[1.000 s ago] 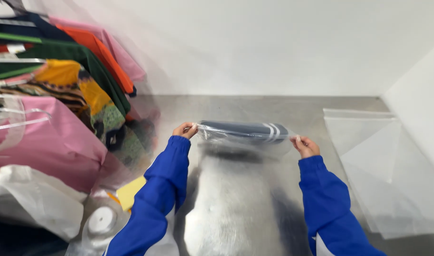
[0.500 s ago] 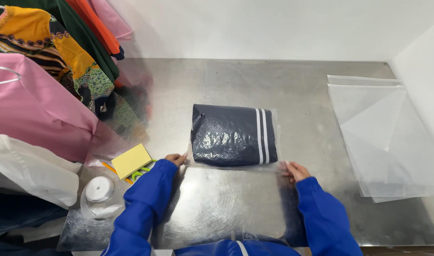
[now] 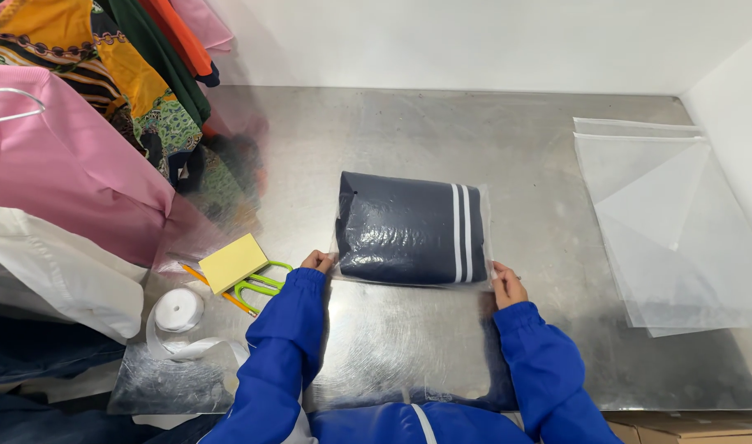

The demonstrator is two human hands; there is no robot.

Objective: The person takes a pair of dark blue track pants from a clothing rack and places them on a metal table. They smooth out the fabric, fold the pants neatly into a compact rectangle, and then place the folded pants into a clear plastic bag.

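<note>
A folded dark navy garment with two white stripes lies inside a clear plastic bag [image 3: 409, 228], flat on the steel table [image 3: 474, 131]. My left hand [image 3: 317, 261] pinches the bag's near left corner. At the near right corner my right hand [image 3: 506, 285] grips the bag's edge. Both arms wear blue sleeves. The open flap of the bag stretches toward me between the two hands and is hard to make out against the metal.
A stack of clear plastic bags [image 3: 672, 222] lies at the right. Left of my arm sit a yellow sticky-note pad [image 3: 232, 262], green-handled scissors [image 3: 261, 285], an orange pencil [image 3: 228, 296] and a white tape roll [image 3: 178, 310]. Hanging clothes [image 3: 71, 156] crowd the left edge.
A second ago both hands held the bagged garment up off the table; it now lies flat. Since half a second ago the hands have stayed at the near corners.
</note>
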